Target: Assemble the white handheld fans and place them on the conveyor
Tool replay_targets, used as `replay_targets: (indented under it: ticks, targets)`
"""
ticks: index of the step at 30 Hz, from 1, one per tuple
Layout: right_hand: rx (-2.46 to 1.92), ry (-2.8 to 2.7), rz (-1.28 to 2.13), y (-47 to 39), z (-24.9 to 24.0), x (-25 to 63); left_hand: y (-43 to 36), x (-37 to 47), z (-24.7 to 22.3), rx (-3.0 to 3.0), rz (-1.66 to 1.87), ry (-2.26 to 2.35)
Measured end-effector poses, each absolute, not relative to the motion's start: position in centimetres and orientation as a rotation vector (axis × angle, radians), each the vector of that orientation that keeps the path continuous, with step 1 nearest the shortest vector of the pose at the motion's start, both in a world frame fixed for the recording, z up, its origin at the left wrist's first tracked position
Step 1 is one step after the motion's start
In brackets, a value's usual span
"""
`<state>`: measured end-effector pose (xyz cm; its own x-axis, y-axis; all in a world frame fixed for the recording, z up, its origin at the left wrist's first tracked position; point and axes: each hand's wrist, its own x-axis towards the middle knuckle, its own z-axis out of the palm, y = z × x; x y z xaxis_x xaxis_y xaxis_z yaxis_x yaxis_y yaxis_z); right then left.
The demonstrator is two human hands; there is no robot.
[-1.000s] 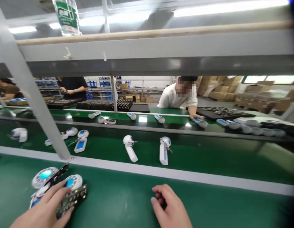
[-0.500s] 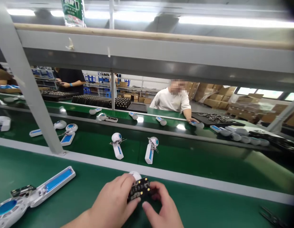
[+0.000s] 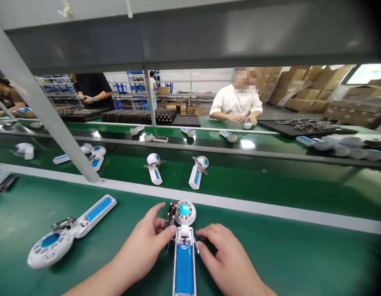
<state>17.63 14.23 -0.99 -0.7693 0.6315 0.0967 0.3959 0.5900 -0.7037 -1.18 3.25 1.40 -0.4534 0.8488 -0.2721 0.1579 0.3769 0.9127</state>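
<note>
In front of me lies a white device (image 3: 185,218), its round vented head away from me and its long handle, with a blue panel (image 3: 184,269), towards me. My left hand (image 3: 148,238) grips a small black circuit board (image 3: 171,210) with yellow spots, upright beside the head's left edge. Just right of the handle, my right hand (image 3: 222,253) is curled with thumb and forefinger apart. A thin white wire (image 3: 196,246) reaches from the device to near its thumb tip. Another such device (image 3: 54,242) rests on the left, a board behind its head.
Beyond the pale rail (image 3: 227,207), similar devices (image 3: 196,172) lie on a green belt. A slanted metal post (image 3: 54,102) stands at left, under a grey overhead beam (image 3: 178,37). Across the line, a person in white (image 3: 236,102) handles a part beside a black tray (image 3: 301,127).
The device before me now lies face up with its blue handle towards me. The board has turned from flat-on to edgewise at left, and my right hand has moved right. The view has tilted down.
</note>
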Motion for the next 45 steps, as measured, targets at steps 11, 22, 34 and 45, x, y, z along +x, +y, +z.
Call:
replay_targets:
  ticks: [11,22,34,45]
  targets:
    - [-0.384,-2.528,1.055,14.7,-1.9,17.9,1.1,-5.3,1.7,2.282,0.462,2.082]
    - [-0.531,-2.450,1.063,14.4,-1.4,17.3,2.6,-4.8,3.3,2.081,0.396,1.814]
    - [-0.740,-2.269,1.045,14.0,-1.5,17.1,5.3,1.4,1.0,1.431,1.041,1.824]
    - [-0.993,-2.140,1.062,13.2,-1.4,16.7,5.2,3.0,-0.3,1.801,1.161,1.780]
